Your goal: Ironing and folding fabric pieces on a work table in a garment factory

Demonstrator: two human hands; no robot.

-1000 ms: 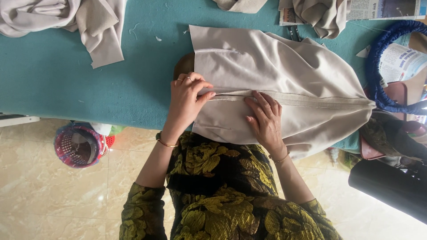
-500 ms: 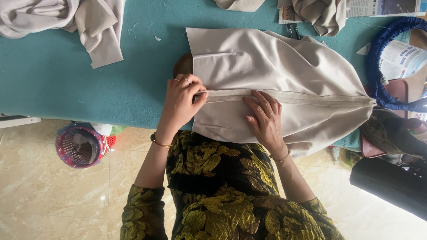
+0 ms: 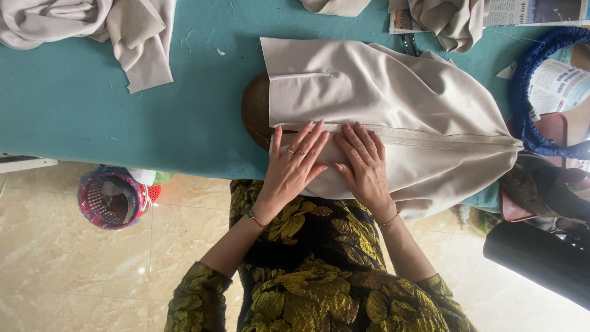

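Observation:
A beige garment piece (image 3: 393, 98) lies spread over a brown rounded pressing form (image 3: 254, 110) on the teal table (image 3: 123, 123). A stitched seam (image 3: 442, 138) runs across it toward the right. My left hand (image 3: 295, 163) rests flat on the cloth at the seam's left end, fingers spread, a ring on one finger. My right hand (image 3: 364, 163) lies flat beside it, fingertips on the seam. Both hands press the fabric and grip nothing.
More beige cloth (image 3: 92, 31) is bunched at the table's far left and another piece (image 3: 452, 18) at the top right. A blue coiled ring (image 3: 531, 92) and newspapers (image 3: 559, 86) lie at the right. A small pink basket (image 3: 110, 200) stands on the tiled floor.
My left hand has opened from a pinching hold on the seam's left end and now lies flat beside my right hand. The view has shifted slightly.

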